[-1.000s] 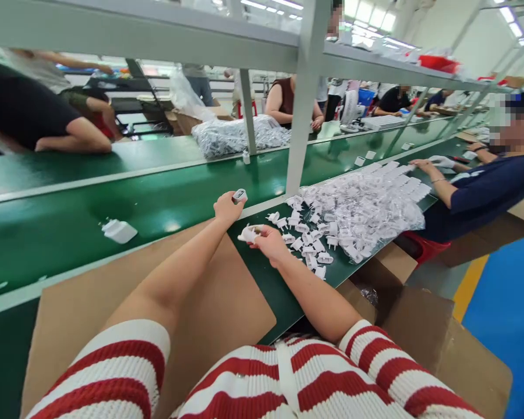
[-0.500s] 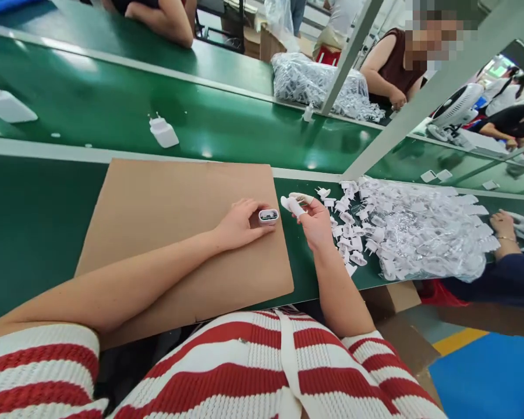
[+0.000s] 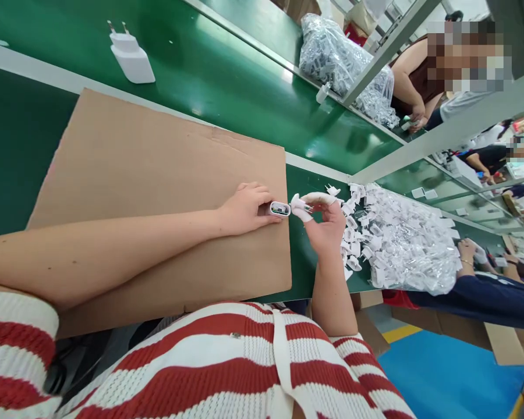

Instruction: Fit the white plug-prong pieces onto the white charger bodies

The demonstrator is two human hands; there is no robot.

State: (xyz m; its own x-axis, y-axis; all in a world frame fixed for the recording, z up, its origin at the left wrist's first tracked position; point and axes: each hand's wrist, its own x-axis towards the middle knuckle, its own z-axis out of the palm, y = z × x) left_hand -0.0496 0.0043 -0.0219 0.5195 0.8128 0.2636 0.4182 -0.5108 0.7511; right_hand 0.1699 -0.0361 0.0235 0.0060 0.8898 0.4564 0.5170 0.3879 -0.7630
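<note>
Over the right part of a cardboard sheet point(image 3: 157, 151), my left hand point(image 3: 247, 208) is closed around a white charger housing point(image 3: 280, 209). Its open end faces me and shows electronic parts inside. My right hand point(image 3: 327, 224), with white covers on some fingertips, pinches a white plug cap point(image 3: 298, 205) with metal pins. The cap is right beside the housing's right edge; I cannot tell whether they touch. To the right of that hand lie several loose plug caps point(image 3: 353, 247).
A clear plastic bag full of white plug caps point(image 3: 413, 238) lies to the right. Beyond the cardboard, a white charger point(image 3: 132, 58) rests on a green belt point(image 3: 240, 131). A metal post point(image 3: 402, 152) slants up at the right. Co-workers' hands point(image 3: 467, 253) are farther right.
My right hand has brought the plug cap closer to the housing and turned it so its pins show. The camera view has tilted and shifted. My left hand still holds the housing.
</note>
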